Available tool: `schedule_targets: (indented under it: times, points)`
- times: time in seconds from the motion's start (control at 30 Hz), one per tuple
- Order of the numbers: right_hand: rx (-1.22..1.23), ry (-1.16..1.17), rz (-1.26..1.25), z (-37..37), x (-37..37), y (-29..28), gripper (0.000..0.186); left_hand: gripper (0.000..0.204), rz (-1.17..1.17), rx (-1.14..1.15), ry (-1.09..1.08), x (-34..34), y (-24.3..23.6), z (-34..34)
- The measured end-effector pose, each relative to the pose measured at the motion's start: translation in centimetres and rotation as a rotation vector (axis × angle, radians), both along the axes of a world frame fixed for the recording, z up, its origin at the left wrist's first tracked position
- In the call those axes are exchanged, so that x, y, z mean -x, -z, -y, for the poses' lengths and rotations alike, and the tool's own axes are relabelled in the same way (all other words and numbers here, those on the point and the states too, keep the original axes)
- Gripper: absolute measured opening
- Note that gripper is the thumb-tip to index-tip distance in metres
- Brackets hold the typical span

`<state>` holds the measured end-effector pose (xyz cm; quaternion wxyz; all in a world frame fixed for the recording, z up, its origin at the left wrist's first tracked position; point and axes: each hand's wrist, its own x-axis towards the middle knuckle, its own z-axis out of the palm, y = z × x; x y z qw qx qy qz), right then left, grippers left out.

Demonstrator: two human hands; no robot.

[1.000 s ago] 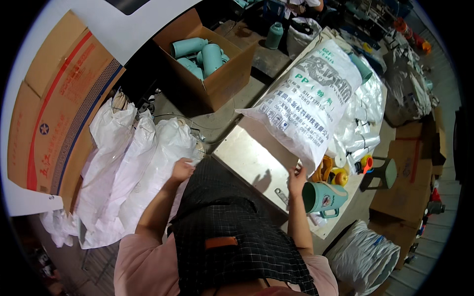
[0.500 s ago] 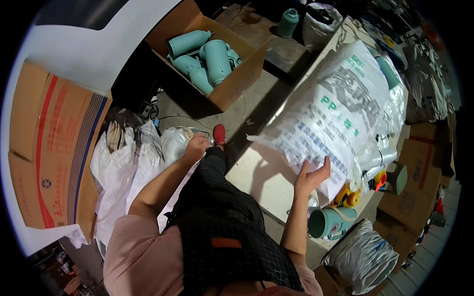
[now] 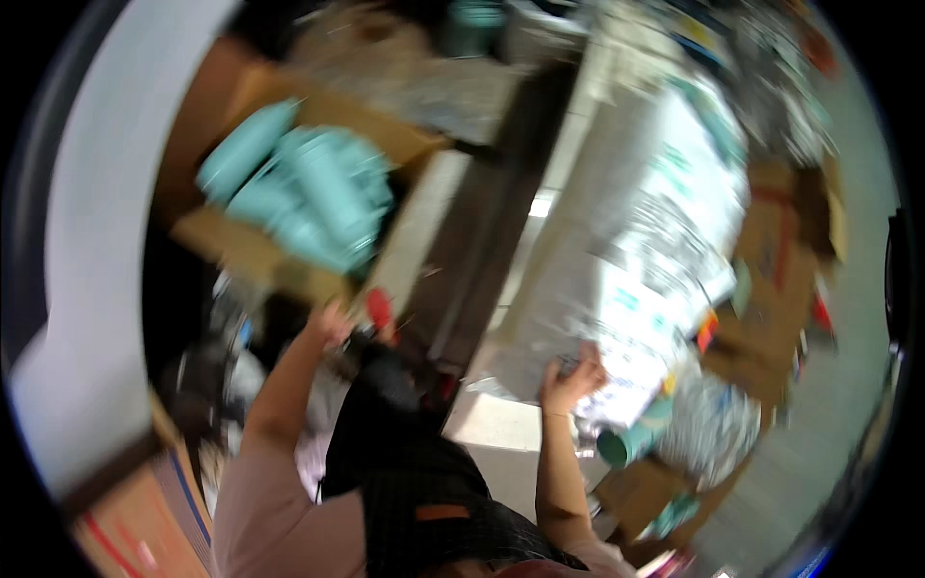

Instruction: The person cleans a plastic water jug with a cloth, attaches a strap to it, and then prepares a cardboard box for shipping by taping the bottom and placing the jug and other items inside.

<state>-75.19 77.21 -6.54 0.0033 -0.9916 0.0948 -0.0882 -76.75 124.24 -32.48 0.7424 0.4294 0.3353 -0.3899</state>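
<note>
The picture is smeared by motion. My right hand lies on the lower end of a white printed woven sack on the white bench, fingers appearing apart. Out in front of my body, above my dark-clad leg and near a red shoe, is my left hand; whether it holds anything is too blurred to tell. Just beyond it stands an open cardboard box with several teal flask-like pieces. A teal mug lies beside the sack's lower end.
A white curved panel runs up the left, with printed flattened cardboard below it. Brown cartons and a crumpled whitish bundle are at right. At the back are a teal container and a pale sack.
My view has swung, bringing the box closer. A red shoe has appeared ahead since a second ago. My right hand has moved from the sack's corner onto its printed surface; my left reaches further forward.
</note>
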Motion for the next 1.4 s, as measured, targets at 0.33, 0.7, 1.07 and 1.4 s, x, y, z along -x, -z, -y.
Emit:
schedule_targets:
  times: [0.33, 0.7, 1.07, 1.4]
  points:
    - [-0.085, 0.983, 0.238, 13.1, 7.7, 1.9, 0.064, 0.042, 0.204, -0.032, 0.476, 0.3, -12.4, 20.9]
    - [-1.404, 1.148, 0.291, 33.1, 14.7, 10.2, 0.059, 0.055, 0.142, -0.432, 0.808, 2.3, -4.0, 35.9]
    - [-0.982, 0.448, 0.3, 35.8, 5.6, 4.6, 0.029, 0.041, 0.208, -0.055, 0.332, -5.1, -24.7, 40.5]
    - [-0.947, 0.403, 0.712, 33.1, 2.2, -23.7, 0.057, 0.027, 1.026, -0.42, 0.737, -10.8, -51.8, 41.0]
